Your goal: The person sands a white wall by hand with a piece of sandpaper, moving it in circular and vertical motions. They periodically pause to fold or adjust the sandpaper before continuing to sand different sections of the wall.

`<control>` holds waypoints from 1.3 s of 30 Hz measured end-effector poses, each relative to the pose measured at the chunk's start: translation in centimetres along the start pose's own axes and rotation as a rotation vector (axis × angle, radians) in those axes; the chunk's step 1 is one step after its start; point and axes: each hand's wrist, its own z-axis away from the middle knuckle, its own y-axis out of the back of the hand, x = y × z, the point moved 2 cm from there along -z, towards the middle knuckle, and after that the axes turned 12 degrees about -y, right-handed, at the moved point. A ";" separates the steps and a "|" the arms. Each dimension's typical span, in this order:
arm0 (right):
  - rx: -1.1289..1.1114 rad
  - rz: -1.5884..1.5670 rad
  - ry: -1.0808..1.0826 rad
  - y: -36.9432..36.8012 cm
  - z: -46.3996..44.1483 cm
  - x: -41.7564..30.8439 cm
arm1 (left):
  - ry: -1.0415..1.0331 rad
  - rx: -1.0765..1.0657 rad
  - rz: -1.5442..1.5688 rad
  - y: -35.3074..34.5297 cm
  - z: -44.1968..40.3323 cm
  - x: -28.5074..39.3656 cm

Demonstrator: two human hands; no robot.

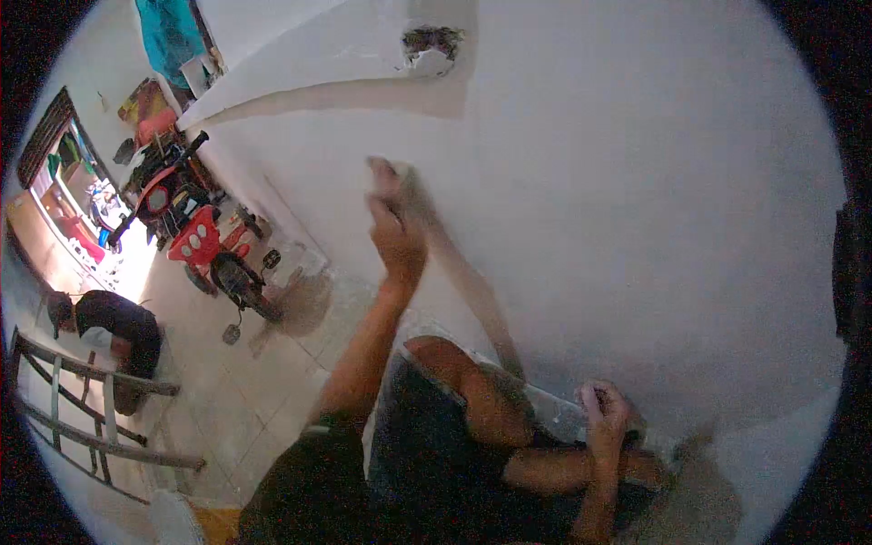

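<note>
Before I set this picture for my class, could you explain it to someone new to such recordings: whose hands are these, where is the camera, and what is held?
There is no machine here, only one person's bare hands, filmed by a camera on their head looking forward and down. The left hand is raised close to the white wall; the right hand is lower, near the wall's base. Both are curled, but blur hides whether they hold anything small. Above the left hand is a ragged hole. On the tiled floor, at the picture's left, are a red tricycle and a ladder-like frame, with another person bent over near it.
</note>
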 end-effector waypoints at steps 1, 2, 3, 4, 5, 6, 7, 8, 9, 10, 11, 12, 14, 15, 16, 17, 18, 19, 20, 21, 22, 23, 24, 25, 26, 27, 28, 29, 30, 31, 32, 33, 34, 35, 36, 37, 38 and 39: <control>0.004 -0.002 -0.003 0.2 0.1 -0.1 | 0.207 -0.027 0.069 -0.5 -1.3 -2.8; 0.008 -0.007 -0.018 0.5 0.0 -0.5 | 0.291 0.026 -0.032 0.0 -4.2 -4.4; 0.012 -0.013 -0.032 0.6 -0.1 -0.7 | 0.372 0.079 -0.134 0.2 -6.8 -5.0; 0.013 -0.016 -0.036 0.7 -0.1 -0.7 | 0.370 0.075 -0.133 -0.3 -8.1 -4.6; 0.040 0.005 0.009 0.7 -0.1 -0.7 | 0.330 0.150 -0.134 -0.5 -9.1 -4.3; 0.066 0.025 0.058 0.6 -0.1 -0.7 | 0.288 0.229 -0.133 -0.5 -9.5 -3.9; 0.065 0.021 0.057 0.6 -0.1 -0.8 | 0.284 0.147 -0.171 -0.5 -8.4 -3.2; 0.052 0.021 0.055 0.5 -0.1 -1.0 | 0.238 0.073 -0.100 -1.0 -5.5 -2.7; 0.038 0.024 0.051 0.3 0.0 -1.0 | 0.194 -0.001 -0.030 -1.6 -1.8 -1.7; 0.037 0.022 0.052 0.3 -0.1 -0.8 | -0.024 -0.117 -0.082 -1.6 1.9 0.8; 0.050 0.053 0.028 0.3 -0.1 -0.6 | -0.114 -0.225 0.035 -1.5 4.0 3.7; 0.064 0.085 0.004 0.3 -0.1 -0.4 | -0.204 -0.333 0.153 -1.4 4.8 5.5; 0.053 0.059 0.043 0.4 0.0 -0.6 | -0.150 -0.253 0.038 -2.1 3.8 4.3; 0.041 0.034 0.079 0.4 0.2 -0.8 | -0.142 -0.136 0.047 -2.4 1.7 2.5; 0.038 0.038 0.079 0.6 0.3 -1.3 | -0.133 -0.018 0.054 -2.6 -1.5 0.6; 0.044 0.049 0.056 0.8 0.4 -1.8 | 0.044 0.065 -0.026 -2.4 -5.5 -0.9; 0.050 0.059 0.031 0.8 0.5 -2.2 | 0.219 0.146 -0.106 -2.0 -8.5 -1.8; 0.046 0.059 0.029 0.6 0.5 -2.5 | 0.219 0.144 -0.110 -2.0 -9.5 -2.2; 0.043 -0.034 0.022 0.3 0.6 -2.7 | 0.272 0.156 -0.099 -1.8 -10.1 -2.7; 0.040 -0.131 0.019 0.0 0.6 -2.9 | 0.320 0.172 -0.086 -1.5 -10.4 -3.0; 0.034 -0.138 0.024 -0.1 0.6 -3.1 | 0.117 0.172 -0.164 -2.2 -7.9 -4.3; 0.034 -0.082 0.047 -0.1 0.8 -3.5 | -0.086 0.170 -0.239 -3.1 -4.1 -4.7; 0.034 -0.022 0.068 -0.1 0.9 -3.5 | -0.014 -0.073 0.017 -2.5 -0.7 -1.1; 0.032 -0.021 0.068 0.0 0.8 -3.1 | -0.158 -0.180 -0.022 -1.9 2.3 -0.2; 0.017 0.002 0.073 0.2 0.6 -2.5 | -0.301 -0.286 -0.060 -1.7 3.8 0.3; 0.005 0.026 0.079 0.3 0.6 -2.2 | -0.334 -0.279 -0.074 -1.5 3.9 -0.4; 0.007 0.031 0.078 0.2 0.7 -2.3 | -0.366 -0.272 -0.086 -1.0 3.2 -1.1; 0.008 -0.029 0.052 0.1 0.9 -2.5 | 0.113 -0.142 0.223 -1.2 2.6 -6.3; 0.008 -0.088 0.025 0.0 1.0 -2.7 | 0.593 0.000 0.523 -1.9 2.1 -11.4; 0.007 -0.084 0.025 0.1 0.9 -2.6 | 0.537 0.009 0.193 -0.4 -2.9 -8.2; 0.012 -0.033 0.031 0.3 0.6 -2.4 | 0.470 0.016 -0.135 1.0 -7.9 -4.3; 0.017 0.017 0.037 0.3 0.3 -2.1 | 0.471 0.018 -0.138 0.4 -8.7 -5.1; 0.014 0.017 0.037 0.2 0.2 -1.6 | 0.404 0.088 -0.184 0.0 -9.3 -6.2; 0.035 -0.021 0.001 0.1 0.0 -1.0 | 0.337 0.160 -0.231 -0.2 -9.2 -7.2; 0.059 -0.061 -0.032 0.1 -0.3 -0.6 | 0.203 0.131 -0.171 -0.4 -7.4 -7.5; 0.060 -0.062 -0.026 0.1 -0.6 -0.4 | 0.070 0.100 -0.110 -0.6 -4.6 -6.8; 0.034 0.002 0.030 0.0 -0.6 -0.4 | 0.034 0.036 -0.052 -0.1 -1.6 -4.1; 0.008 0.067 0.083 -0.2 -0.7 -0.3 | 0.000 -0.029 0.005 0.1 0.8 -1.6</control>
